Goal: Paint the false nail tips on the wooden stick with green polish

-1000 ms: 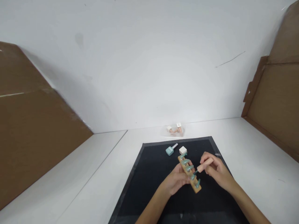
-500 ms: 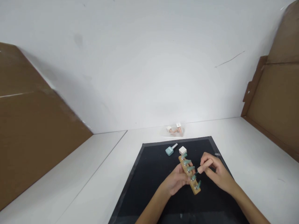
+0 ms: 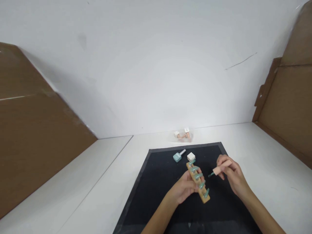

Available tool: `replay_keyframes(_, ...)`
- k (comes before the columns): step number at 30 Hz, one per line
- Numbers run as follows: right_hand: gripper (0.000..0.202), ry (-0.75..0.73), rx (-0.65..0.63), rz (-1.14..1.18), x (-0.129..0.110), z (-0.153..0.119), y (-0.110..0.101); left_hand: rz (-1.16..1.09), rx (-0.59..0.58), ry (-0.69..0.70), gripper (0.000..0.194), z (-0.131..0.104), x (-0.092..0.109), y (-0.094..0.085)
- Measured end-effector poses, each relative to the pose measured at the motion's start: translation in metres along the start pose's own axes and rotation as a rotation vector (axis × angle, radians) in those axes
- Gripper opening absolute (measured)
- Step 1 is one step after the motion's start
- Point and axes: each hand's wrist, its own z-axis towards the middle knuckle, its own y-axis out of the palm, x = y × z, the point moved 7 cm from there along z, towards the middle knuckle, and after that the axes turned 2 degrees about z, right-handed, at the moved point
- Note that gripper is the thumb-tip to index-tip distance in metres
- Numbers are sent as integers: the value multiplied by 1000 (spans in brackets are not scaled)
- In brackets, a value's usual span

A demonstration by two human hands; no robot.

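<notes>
My left hand [image 3: 184, 188] grips a narrow wooden strip [image 3: 206, 199] that carries several green nail tips [image 3: 198, 176] in a row, tilted over the black mat. To its right, my right hand [image 3: 232, 172] pinches the pink handle of a nail polish brush [image 3: 222, 166]. The brush's green-coated end points left, apart from the nail tips. Just beyond the strip's far end stands a white square bottle [image 3: 191, 156]. Beside it lies a light blue bottle with a silver cap [image 3: 177, 157].
Behind the black mat [image 3: 156, 162], a clear tray [image 3: 173, 138] on the white table [image 3: 107, 191] holds pink-handled pieces with white square ends. Cardboard panels stand at the left [image 3: 36, 130] and right [image 3: 290, 97], with a white wall [image 3: 156, 65] behind.
My right hand has drawn the brush away to the right and slightly up from the fourth nail tip. My left hand and the strip have hardly moved.
</notes>
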Motion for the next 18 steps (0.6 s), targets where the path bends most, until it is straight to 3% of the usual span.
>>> replay_keyframes(9, 27, 46, -187, -66, -15, -2, 24, 14, 17, 0, 42, 3, 2, 6)
replay_keyframes(18, 26, 39, -260, -178, -20, -3, 32, 6, 48, -18, 41, 4, 1, 5)
